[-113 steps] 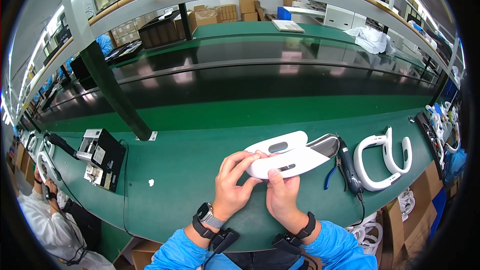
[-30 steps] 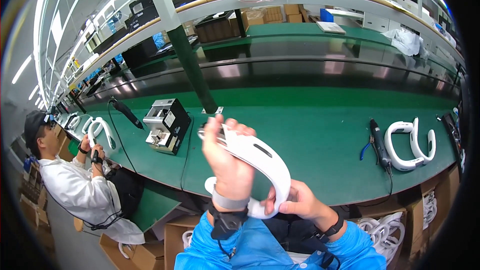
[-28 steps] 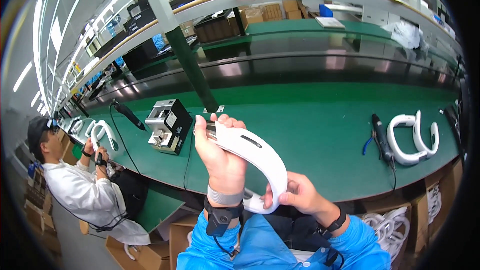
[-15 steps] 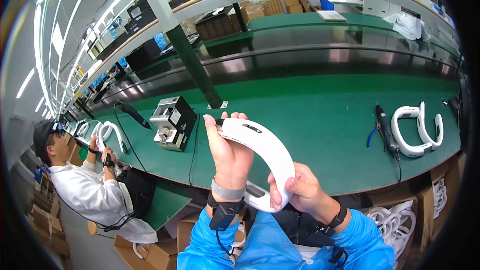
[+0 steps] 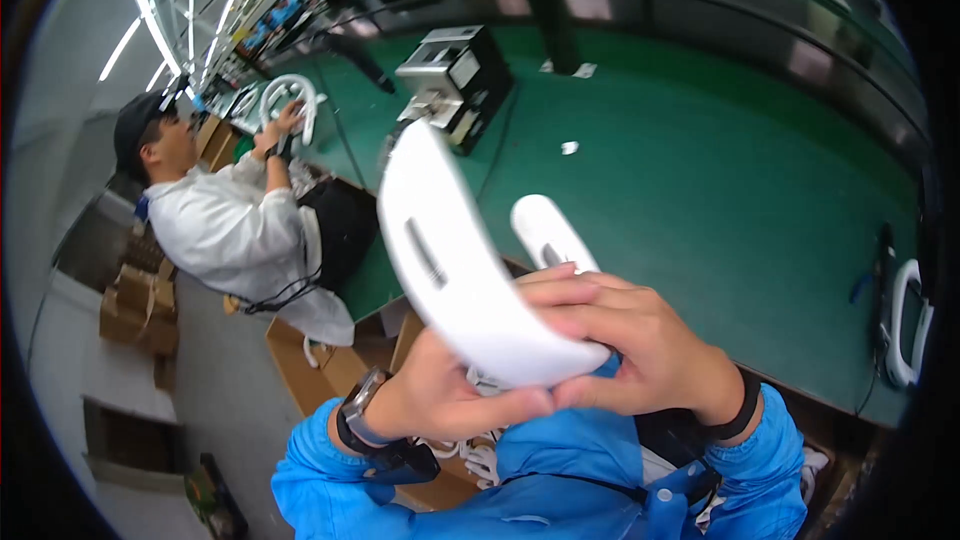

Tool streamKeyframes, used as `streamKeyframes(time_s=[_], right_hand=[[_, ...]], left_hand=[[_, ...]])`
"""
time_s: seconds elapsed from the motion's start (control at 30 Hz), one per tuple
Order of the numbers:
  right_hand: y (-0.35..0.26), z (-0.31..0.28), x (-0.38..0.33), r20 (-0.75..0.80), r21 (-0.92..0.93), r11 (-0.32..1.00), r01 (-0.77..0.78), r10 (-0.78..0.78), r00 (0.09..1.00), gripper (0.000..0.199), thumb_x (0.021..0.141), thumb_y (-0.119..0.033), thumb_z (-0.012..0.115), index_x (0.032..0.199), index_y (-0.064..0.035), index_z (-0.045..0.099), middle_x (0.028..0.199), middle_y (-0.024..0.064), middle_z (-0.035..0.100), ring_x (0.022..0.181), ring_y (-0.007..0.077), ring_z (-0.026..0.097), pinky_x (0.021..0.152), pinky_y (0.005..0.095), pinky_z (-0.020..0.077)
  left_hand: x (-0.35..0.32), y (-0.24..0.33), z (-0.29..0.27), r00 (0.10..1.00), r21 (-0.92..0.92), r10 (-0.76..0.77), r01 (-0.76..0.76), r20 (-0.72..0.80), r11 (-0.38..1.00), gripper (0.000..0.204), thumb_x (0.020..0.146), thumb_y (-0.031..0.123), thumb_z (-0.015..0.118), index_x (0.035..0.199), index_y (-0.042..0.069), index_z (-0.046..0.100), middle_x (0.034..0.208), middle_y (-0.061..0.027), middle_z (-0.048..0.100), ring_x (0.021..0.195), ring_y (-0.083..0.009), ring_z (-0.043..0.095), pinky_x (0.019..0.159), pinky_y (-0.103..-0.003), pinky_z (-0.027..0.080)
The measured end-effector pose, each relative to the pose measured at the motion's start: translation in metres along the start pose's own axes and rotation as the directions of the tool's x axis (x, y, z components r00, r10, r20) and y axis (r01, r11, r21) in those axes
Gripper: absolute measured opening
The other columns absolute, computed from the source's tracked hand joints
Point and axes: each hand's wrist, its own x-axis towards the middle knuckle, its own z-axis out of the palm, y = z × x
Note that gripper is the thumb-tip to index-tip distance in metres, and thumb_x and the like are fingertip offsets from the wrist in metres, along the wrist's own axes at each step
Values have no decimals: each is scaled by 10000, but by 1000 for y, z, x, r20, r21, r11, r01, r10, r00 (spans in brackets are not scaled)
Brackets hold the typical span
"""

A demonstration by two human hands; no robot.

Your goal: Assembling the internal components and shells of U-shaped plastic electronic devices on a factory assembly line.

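Note:
A white, curved U-shaped neckband (image 5: 450,250) of smooth plastic is held up in front of me, slightly smeared by motion. One broad arm with a dark slot rises toward the upper left; its other end shows behind, above my right hand's fingers. My left hand (image 5: 450,400) grips the lower bend from the left, its fingers partly hidden behind the plastic. From the right, my right hand (image 5: 640,340) wraps over the same bend, fingers across it. Both thumbs lie close together along the lower edge.
A black and silver machine (image 5: 455,80) stands on the green bench (image 5: 680,200). At the right edge are another white neckband (image 5: 905,330) and a dark corded tool (image 5: 884,280). A co-worker (image 5: 230,210) in white sits at left. Cardboard boxes (image 5: 320,365) are below the bench.
My view has swung left and down. The neckband has been turned so one arm points to the upper left. My left hand has moved from its upper arm to the lower bend.

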Motion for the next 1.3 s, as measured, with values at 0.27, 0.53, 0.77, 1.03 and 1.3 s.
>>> streamKeyframes(time_s=[0.27, 0.53, 0.77, 1.03, 1.3], right_hand=[[63, 15, -32, 29, -493, 801, -340, 406, 914, 599, 697, -222, 804, 1249, -71, 627, 1379, 165, 519, 1338, 383, 445, 1083, 482, 402], [59, 27, -35, 58, -653, 663, -367, 527, 848, 681, 643, -107, 824, 1287, -98, 604, 1452, 165, 448, 1384, 378, 389, 1152, 500, 333], [70, 34, -35, 46, -698, 628, -345, 520, 853, 633, 668, -81, 766, 1281, -116, 613, 1452, 164, 458, 1371, 380, 412, 1144, 507, 342], [78, 45, -44, -17, -757, 567, -325, 480, 877, 584, 694, -35, 699, 1268, -116, 633, 1434, 133, 502, 1345, 379, 453, 1100, 479, 394], [30, 20, -102, -27, -794, 589, -147, 208, 978, 261, 676, 19, 650, 914, -74, 701, 973, 97, 693, 933, 289, 682, 790, 383, 565]], left_hand=[[-153, -60, -28, 609, -433, -678, 524, -412, 734, 368, 912, 163, 644, 1194, -55, 554, 1143, -199, 684, 1085, -280, 663, 904, -384, 545], [-426, -291, 31, 435, 353, -847, 878, -306, 323, 386, 841, 274, 696, 1050, -47, 647, 902, -228, 706, 821, -337, 703, 753, -409, 551], [-564, -337, 154, -79, 436, -988, 891, -131, -129, 480, 783, 375, 693, 1083, 0, 685, 1012, -264, 697, 971, -415, 678, 847, -480, 536], [-572, -354, 237, -225, 386, -969, 889, -97, -245, 451, 787, 360, 702, 1072, 10, 711, 1117, -252, 678, 1065, -400, 647, 942, -464, 507], [-506, -398, 244, -83, 411, -974, 897, -211, -165, 344, 814, 356, 675, 1028, 95, 746, 1036, -221, 709, 1002, -373, 679, 861, -474, 533]])
